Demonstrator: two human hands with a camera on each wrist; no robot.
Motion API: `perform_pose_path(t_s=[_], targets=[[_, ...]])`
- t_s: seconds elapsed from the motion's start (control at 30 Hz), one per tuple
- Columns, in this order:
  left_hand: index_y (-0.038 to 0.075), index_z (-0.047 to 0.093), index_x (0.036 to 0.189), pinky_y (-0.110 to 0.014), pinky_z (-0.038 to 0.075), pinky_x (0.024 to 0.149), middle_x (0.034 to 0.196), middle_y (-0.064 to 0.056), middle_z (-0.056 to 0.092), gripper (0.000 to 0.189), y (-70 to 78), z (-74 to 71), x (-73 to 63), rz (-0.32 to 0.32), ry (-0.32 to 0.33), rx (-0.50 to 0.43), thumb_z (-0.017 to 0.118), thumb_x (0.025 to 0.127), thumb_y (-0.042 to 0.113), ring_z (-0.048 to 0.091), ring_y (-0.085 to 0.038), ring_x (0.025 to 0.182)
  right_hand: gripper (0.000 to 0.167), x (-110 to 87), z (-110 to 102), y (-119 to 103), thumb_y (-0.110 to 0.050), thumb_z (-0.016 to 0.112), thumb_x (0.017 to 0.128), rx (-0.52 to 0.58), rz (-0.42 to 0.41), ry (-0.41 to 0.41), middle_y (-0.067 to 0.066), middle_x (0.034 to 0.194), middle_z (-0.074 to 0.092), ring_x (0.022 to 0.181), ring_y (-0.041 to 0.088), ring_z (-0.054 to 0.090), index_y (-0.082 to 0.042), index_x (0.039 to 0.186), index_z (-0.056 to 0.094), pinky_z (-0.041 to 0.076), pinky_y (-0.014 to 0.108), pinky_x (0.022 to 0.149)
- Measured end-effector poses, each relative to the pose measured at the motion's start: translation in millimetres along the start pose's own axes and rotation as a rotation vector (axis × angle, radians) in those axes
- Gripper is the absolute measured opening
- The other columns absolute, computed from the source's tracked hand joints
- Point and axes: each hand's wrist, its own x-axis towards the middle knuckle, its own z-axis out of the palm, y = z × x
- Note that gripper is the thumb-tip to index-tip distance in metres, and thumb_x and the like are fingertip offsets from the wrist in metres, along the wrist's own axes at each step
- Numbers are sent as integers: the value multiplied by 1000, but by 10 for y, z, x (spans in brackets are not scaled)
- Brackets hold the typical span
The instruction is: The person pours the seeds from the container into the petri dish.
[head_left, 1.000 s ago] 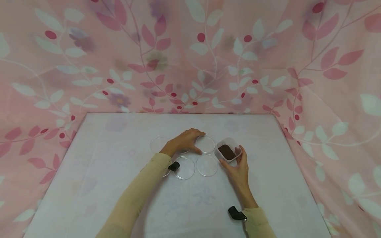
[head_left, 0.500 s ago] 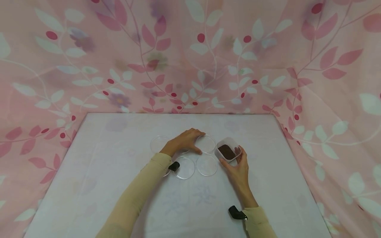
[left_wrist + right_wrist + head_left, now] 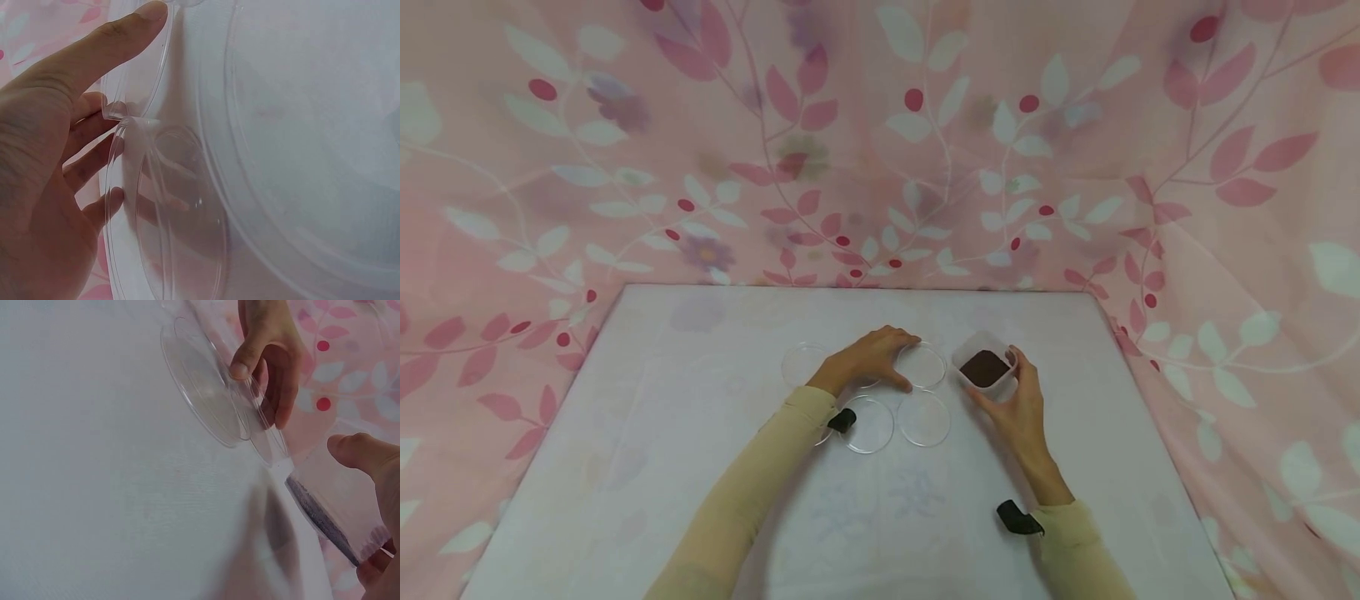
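Note:
My left hand [image 3: 868, 358] holds the back right dish [image 3: 922, 367], a clear round petri dish, with thumb and fingers spread round its left rim. In the right wrist view, the left thumb and fingers reach that same rim. My right hand [image 3: 1018, 408] grips a translucent square plastic tub [image 3: 964, 354], thumb at the near side and fingers round the right side. Dark brown, soil-like grains [image 3: 985, 368] lie in it. The right wrist view has the tub tilted above the table, a shadow beneath it.
Several more clear petri dishes stand close together in two rows, including a front right one [image 3: 923, 419], a front middle one [image 3: 867, 425] and a back left one [image 3: 803, 365]. The left arm partly covers others. A pink leaf-patterned cloth [image 3: 880, 167] hangs behind the white table [image 3: 700, 467].
My right hand has moved the tub a little to the right and away from me, and the grains have shifted inside it. My left hand stays at the same dish.

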Motion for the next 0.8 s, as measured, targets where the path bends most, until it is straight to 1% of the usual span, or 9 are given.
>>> perform_pose_path(t_s=[0.1,0.17,0.37,0.43,0.63,0.8], targets=[[19,45,147,-42,33,118,148,-3,49,88,-5,2,6,-2,1,-3,84,73,46,41,-21,137,99,76,-4,-15,-17,93,63,-62,-71,-8,25,131,53,117,39,52,2,145,40,44,50,97],[19,45,147,-42,33,118,148,-3,48,88,-8,4,9,-2,-3,-2,84,73,47,41,-21,137,99,122,-9,-34,-17,92,64,-85,-91,-19,25,132,52,120,38,51,2,145,39,43,52,99],[19,45,148,-43,32,118,149,-3,47,89,-7,3,8,-3,-9,-6,84,73,48,40,-21,138,102,223,-38,-105,-19,92,65,-144,-68,-66,22,138,48,127,37,45,-3,148,36,41,55,103],[19,44,148,-43,32,118,149,-3,47,89,-8,2,7,-5,-10,-10,84,73,48,40,-21,138,103,246,-44,-116,-17,92,64,-168,-77,-82,23,138,47,128,38,44,-4,149,35,41,55,105],[20,44,148,-43,32,119,149,-2,47,89,-24,9,8,-3,-6,-17,83,73,49,40,-21,139,105,308,-46,-123,-8,94,60,-222,-174,-114,27,136,47,127,42,44,-2,148,37,41,54,105],[21,44,148,-43,32,119,149,-1,47,90,-52,24,14,3,-5,-19,83,73,51,40,-21,139,105,353,-43,-139,-3,94,58,-243,-238,-141,27,138,46,128,43,44,-1,147,39,40,52,108]])
